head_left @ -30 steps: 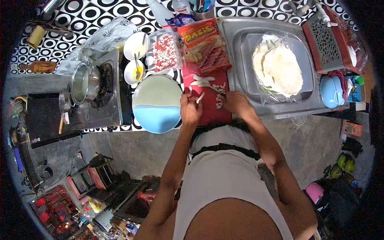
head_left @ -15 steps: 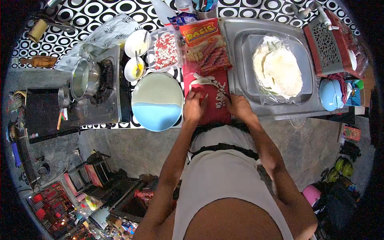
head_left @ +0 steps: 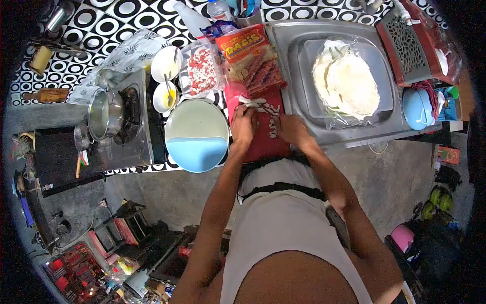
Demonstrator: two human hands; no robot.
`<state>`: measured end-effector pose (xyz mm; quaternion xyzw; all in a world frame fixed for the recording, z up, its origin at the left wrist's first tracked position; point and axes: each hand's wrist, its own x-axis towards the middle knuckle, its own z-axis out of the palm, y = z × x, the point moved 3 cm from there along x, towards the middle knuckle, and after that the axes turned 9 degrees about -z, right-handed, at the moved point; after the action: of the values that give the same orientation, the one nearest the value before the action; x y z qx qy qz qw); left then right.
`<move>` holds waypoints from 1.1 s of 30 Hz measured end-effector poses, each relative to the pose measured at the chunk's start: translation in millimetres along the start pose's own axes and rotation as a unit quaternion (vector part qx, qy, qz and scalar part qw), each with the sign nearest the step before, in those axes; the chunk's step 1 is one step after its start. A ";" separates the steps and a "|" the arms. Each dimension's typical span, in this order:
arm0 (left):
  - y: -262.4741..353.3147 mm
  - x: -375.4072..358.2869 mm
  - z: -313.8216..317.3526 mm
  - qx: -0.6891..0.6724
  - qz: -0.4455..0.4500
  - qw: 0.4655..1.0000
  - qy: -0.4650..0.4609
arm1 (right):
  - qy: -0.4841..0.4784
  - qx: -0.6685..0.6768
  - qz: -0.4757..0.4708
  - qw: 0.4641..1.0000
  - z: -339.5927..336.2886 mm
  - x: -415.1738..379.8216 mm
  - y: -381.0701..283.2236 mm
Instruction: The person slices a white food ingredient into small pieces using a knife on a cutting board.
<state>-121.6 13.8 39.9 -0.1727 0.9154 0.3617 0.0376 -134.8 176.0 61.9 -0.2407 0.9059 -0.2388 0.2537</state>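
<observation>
A red cutting board (head_left: 260, 147) lies in front of me with long white strips (head_left: 248, 101) of food across its upper part. Small cut white pieces (head_left: 273, 129) form a short column on the board's right half. My left hand (head_left: 243, 124) has its fingers curled down onto the strips, holding them against the board. My right hand (head_left: 295, 130) is closed at the board's right edge, around what looks like a slim knife. Most of that knife is hidden by the hand and is too small to see well.
A colourful food packet (head_left: 250, 58) lies on the board's far end. To the left are a large plate (head_left: 196, 119), two bowls, a tub of red and white pieces (head_left: 202, 71) and a pot (head_left: 105, 114) on the stove. Bagged flatbreads (head_left: 347, 81) sit in the sink (head_left: 288, 66) at right.
The view has shifted slightly. My left hand's fingers have moved up the strips, and my right hand has moved left and up, closer to the cut pieces.
</observation>
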 end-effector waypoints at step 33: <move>4.2 8.5 11.4 0.160 0.088 0.981 -0.071 | 0.139 0.008 0.060 0.988 -9.3 9.5 53.9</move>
<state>-131.7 21.9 32.6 -0.0575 0.9681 0.2236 0.0977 -164.3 215.0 35.8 -0.1482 0.9431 -0.2617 0.1415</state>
